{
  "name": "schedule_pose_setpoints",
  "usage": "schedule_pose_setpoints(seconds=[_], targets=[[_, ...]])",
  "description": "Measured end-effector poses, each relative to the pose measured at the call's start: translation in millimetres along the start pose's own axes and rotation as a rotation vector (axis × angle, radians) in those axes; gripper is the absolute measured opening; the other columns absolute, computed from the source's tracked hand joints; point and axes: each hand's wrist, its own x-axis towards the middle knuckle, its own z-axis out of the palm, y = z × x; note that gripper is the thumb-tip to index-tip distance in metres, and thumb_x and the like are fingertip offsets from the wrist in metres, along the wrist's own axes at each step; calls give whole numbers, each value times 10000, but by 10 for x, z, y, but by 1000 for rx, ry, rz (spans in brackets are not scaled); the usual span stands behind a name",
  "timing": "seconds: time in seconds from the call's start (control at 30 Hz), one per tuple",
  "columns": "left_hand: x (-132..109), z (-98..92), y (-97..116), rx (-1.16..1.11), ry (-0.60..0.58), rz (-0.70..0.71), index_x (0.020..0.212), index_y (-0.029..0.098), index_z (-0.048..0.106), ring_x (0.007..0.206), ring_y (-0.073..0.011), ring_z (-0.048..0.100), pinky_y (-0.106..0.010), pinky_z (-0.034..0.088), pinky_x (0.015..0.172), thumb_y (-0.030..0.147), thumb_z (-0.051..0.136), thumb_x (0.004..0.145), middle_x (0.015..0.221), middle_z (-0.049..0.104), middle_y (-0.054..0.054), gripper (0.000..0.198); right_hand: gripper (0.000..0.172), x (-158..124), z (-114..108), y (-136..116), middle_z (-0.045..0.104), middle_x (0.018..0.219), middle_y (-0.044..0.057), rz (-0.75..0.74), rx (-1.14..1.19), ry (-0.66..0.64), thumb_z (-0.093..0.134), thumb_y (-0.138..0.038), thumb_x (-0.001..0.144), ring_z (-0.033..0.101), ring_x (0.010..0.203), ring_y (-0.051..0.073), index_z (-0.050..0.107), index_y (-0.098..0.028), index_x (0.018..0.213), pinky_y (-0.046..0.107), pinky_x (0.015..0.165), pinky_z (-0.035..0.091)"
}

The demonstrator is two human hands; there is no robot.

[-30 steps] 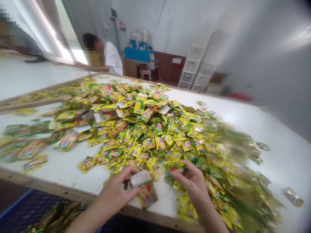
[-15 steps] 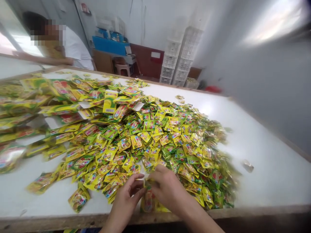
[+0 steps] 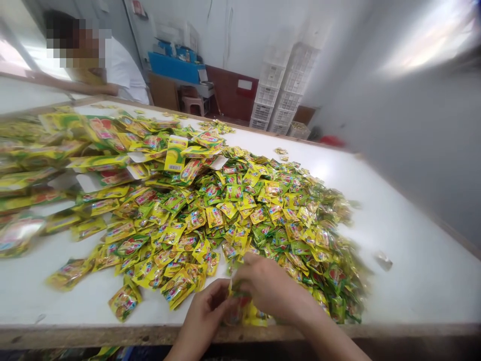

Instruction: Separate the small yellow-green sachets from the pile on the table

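At the table's near edge my two hands meet around a small yellow-green carton [image 3: 233,315] with red print, mostly covered by my fingers and blurred. My left hand [image 3: 209,311] curls round its left side, thumb and fingers closed on it. From the right, my right hand [image 3: 263,283] reaches over its top with bent, closed fingers; what they pinch is hidden. Just beyond lies a big heap of small yellow and green sachets [image 3: 229,208]. One yellow sachet [image 3: 257,317] shows beneath my right wrist.
Flattened or open printed cartons [image 3: 103,163] pile up at the left of the white table [image 3: 398,225]. A lone sachet [image 3: 384,260] lies on the right. Another person [image 3: 120,65] sits at the far left. White crates [image 3: 289,87] stand stacked by the back wall.
The view has shifted slightly, so the heap sits a little further right and up. My hands have drawn closer together, with the right fingers now covering more of the carton.
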Motion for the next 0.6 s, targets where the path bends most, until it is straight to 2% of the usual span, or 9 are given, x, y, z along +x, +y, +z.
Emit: schedule_pose_setpoints(seconds=[0.1, 0.23, 0.37, 0.43, 0.5, 0.57, 0.6], targets=[[-21, 30, -22, -9, 71, 23, 984, 229, 714, 897, -224, 662, -295, 513, 824, 293, 754, 760, 935, 737, -33, 235, 127, 17, 67, -23, 613, 821, 30, 15, -20, 38, 597, -103, 804, 565, 695, 159, 687, -190, 827, 241, 607, 394], [-42, 0, -50, -74, 74, -7, 893, 223, 688, 850, -204, 654, -274, 512, 776, 294, 745, 771, 848, 709, -10, 152, 131, 28, 180, 38, 614, 820, 11, 14, 145, 155, 604, -103, 846, 570, 770, 148, 694, -195, 821, 228, 688, 420], [-60, -36, -83, -20, 73, -6, 864, 224, 669, 842, -192, 631, -268, 495, 793, 279, 736, 782, 845, 691, -2, 120, 138, -42, 369, 162, 611, 1052, 43, -58, 248, 266, 664, -187, 852, 519, 1023, 212, 723, -219, 731, 314, 879, 420], [-69, -40, -81, 11, 89, -14, 862, 225, 675, 865, -200, 626, -264, 491, 800, 289, 743, 772, 857, 691, -3, 129, 162, -103, 466, 214, 608, 1099, 47, -50, 379, 326, 636, -205, 877, 513, 1060, 222, 725, -226, 743, 344, 916, 419], [-81, -41, -49, 15, 103, -40, 925, 234, 696, 932, -217, 624, -273, 482, 843, 332, 711, 800, 925, 706, -11, 160, 151, -161, 571, 251, 626, 1016, 48, 40, 585, 428, 599, -224, 901, 560, 976, 198, 714, -225, 803, 323, 860, 460], [-94, -42, 21, 22, 126, -95, 987, 235, 715, 1003, -232, 611, -288, 463, 895, 388, 637, 851, 987, 716, -22, 219, 82, -199, 701, 267, 624, 852, 23, 192, 858, 481, 629, -286, 878, 589, 737, 152, 671, -217, 894, 260, 661, 497], [-99, -42, 66, 27, 132, -126, 996, 229, 725, 1017, -236, 605, -292, 457, 903, 404, 607, 869, 994, 719, -27, 247, 141, -209, 773, 264, 600, 765, -3, 261, 1008, 455, 660, -335, 851, 557, 600, 124, 641, -213, 918, 228, 539, 473]])
